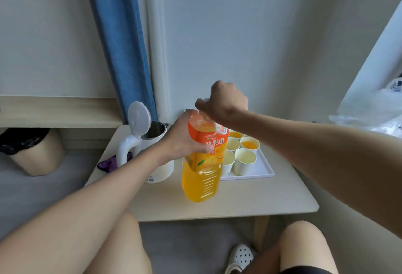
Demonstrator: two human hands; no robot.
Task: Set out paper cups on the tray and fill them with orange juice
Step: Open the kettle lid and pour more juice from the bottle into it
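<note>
Over the worktop (239,204), one juice bottle (201,178) sits near upright, left grip (185,138) clamped round its middle and right grip (221,104) curled over its top. At 3 o'clock, one tray (248,177) holds five visible cups (244,161), two with juice.

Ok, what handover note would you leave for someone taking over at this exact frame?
Left hand grips the juice bottle at its label; right hand is curled over its top, cap hidden.
Paper cups stand on the white tray behind the bottle.
Done: cups set out, two rear cups hold juice.
To do: the nearer cups look empty; fill them.
</note>
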